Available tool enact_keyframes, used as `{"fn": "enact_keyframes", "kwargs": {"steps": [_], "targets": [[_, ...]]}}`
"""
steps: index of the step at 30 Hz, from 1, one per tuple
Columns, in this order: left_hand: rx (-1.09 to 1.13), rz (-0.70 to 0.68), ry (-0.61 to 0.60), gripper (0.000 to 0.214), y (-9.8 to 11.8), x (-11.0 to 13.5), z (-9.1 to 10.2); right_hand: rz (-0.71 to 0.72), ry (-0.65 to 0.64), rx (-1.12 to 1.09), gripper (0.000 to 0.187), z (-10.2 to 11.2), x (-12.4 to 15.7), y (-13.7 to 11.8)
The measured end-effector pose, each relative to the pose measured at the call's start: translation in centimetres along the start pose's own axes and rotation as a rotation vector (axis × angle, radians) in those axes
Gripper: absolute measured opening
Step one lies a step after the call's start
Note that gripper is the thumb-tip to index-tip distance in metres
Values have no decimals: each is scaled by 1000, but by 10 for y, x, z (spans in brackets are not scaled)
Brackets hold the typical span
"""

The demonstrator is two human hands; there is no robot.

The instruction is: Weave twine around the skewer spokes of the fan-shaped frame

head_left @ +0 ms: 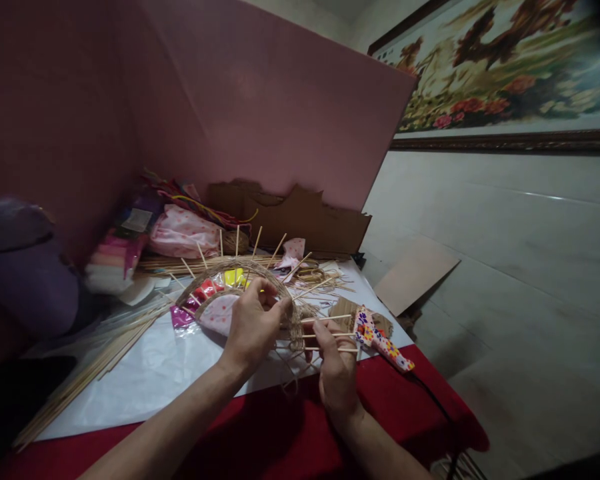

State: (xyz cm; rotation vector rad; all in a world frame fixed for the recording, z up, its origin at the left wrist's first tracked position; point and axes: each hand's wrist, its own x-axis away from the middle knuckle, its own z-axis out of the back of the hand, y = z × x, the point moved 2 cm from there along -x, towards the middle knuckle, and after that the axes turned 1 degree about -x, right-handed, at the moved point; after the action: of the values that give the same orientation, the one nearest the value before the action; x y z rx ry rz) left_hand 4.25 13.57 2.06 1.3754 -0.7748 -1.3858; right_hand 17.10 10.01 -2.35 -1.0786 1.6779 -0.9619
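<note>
A half-round frame woven from brown twine (296,333) is held above the table, with thin wooden sticks (261,241) fanning out from its curved rim. In its middle sits a pale half-disc of dotted cloth (219,312). My left hand (254,327) is closed at the inner side of the woven band, thumb and fingers pinched near the twine. At the right end, my right hand (337,367) grips the frame by its lower sticks, with thumb and fingers around them. Loose twine hangs below. A floral-patterned glue gun (385,343) lies just right of my right hand.
A white sheet (145,373) covers part of the red tablecloth (280,433). Long sticks (95,367) lie at the left. Behind are a pink cloth bundle (185,230), a twine ball (237,241), torn cardboard (300,213) and clay packets (210,290). A cord trails from the glue gun.
</note>
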Motion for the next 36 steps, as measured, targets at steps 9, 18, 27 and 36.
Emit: {"fn": "enact_keyframes", "kwargs": {"steps": [9, 18, 27, 36], "targets": [[-2, -8, 3, 18, -1, 0, -1, -42, 99, 0, 27, 3, -2, 0], [59, -14, -11, 9, 2, 1, 1, -64, 124, -16, 29, 3, -3, 3], [53, 58, -55, 8, 2, 3, 1, -32, 148, 35, 30, 0, -5, -1], [-57, -91, 228, 15, 0, -9, 21, -42, 174, 7, 32, 2, -8, 1]]}}
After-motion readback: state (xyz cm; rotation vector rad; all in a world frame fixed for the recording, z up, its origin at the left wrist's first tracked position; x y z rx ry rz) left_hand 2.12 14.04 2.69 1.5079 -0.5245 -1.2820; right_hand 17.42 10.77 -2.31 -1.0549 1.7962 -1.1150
